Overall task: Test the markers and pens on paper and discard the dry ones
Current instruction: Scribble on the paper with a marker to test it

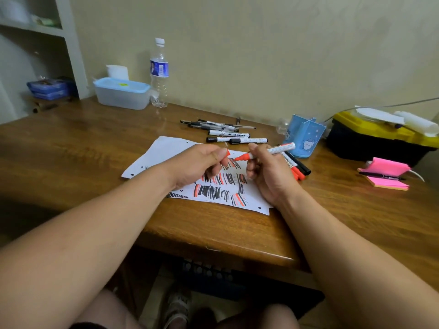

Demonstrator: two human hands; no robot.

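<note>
In the head view, the right hand (266,172) grips an uncapped red marker (268,151) above the scribbled paper (166,150); the left hand (199,165) pinches its red cap (228,153) just beside the tip. Judged step: capping or uncapping. Testing requires lowering the tip onto paper.

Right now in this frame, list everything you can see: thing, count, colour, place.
red marker: one, uncapped, in right hand
red cap: one, in left hand
paper: white sheets with red and black strokes, desk centre
loose pens and markers: several, black and white, behind the paper
capped markers: a few, red and black, right of the paper
pen holder: one, light blue
water bottle: one, clear, by the wall
lidded box: one, translucent, blue lid
toolbox: one, black and yellow, far right
sticky notes: pink stack, black pen on top
desk: one, brown wood
left hand
right hand
</note>
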